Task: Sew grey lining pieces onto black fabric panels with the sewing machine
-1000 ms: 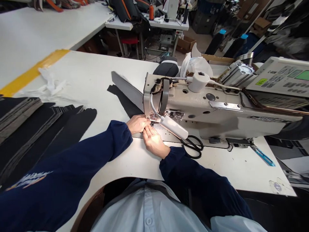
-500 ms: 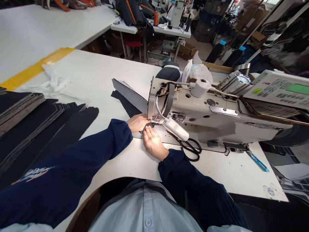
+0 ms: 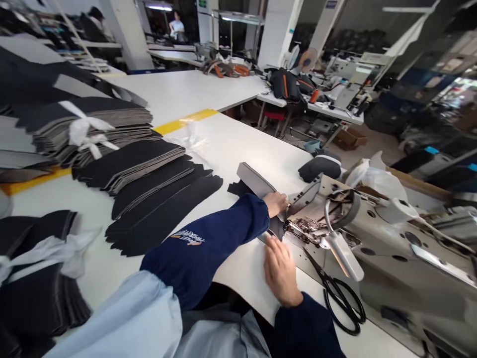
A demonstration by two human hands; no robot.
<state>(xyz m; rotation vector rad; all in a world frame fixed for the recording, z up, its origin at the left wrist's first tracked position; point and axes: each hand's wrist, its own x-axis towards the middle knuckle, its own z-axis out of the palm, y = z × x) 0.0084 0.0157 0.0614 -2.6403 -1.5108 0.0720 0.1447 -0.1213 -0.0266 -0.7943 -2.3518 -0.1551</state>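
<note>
My left hand [image 3: 276,204] is at the left side of the sewing machine [image 3: 367,243], its fingers closed on a fabric piece [image 3: 257,180]. The piece is dark with a lighter grey panel standing up at an angle. Part of it runs under my left hand and sleeve toward the presser foot [image 3: 302,226]. Lower down, my right hand [image 3: 281,271] lies palm down with fingers stretched out, fingertips by the near edge of the fabric. Black-handled scissors [image 3: 341,296] rest on the machine bed just right of it.
Stacks of dark cut panels [image 3: 149,164] spread across the table to the left, some bound with white cloth strips [image 3: 87,130]. A dark rolled bundle [image 3: 319,166] sits behind the machine. The machine's lamp [image 3: 345,256] hangs over the bed. A person [image 3: 176,26] is far back.
The view has swung left, bringing more fabric stacks into sight. My right hand has drawn slightly back from the needle area, while my left hand stays on the fabric.
</note>
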